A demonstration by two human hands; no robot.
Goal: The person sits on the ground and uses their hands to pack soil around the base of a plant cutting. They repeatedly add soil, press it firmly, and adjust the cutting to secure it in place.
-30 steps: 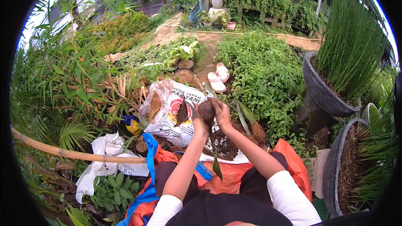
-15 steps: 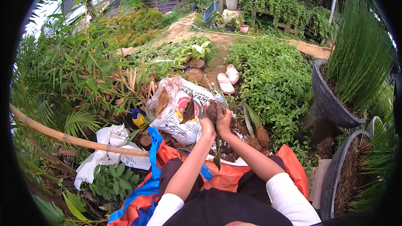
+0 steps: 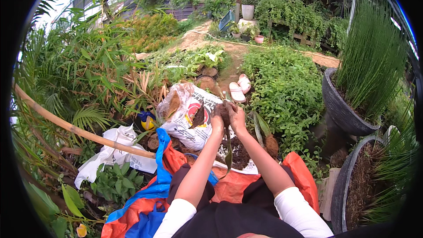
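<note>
My left hand (image 3: 217, 121) and my right hand (image 3: 238, 119) are cupped round opposite sides of a brown root ball (image 3: 225, 115), fingers closed against it. From it a long dark green leaf (image 3: 228, 156) hangs down between my forearms. Below my hands, loose dark soil (image 3: 239, 153) lies in a heap on something white over the orange tarp (image 3: 233, 189). Just left of my hands rests a torn white printed sack (image 3: 176, 128), with a brown hole in its face. Right of the soil, a plant with bare roots (image 3: 271, 146) lies on its side.
Pale pink clogs (image 3: 237, 92) sit ahead on the dirt path. Large black pots (image 3: 341, 105) of tall green stems stand at the right. A bamboo pole (image 3: 83, 131) crosses the left side, above a crumpled white sack (image 3: 103, 156). Low leafy plants (image 3: 284, 88) border the path.
Both hands still hold the root ball, now slightly more upright, with the leaf hanging below it. The whole view has shifted slightly.
</note>
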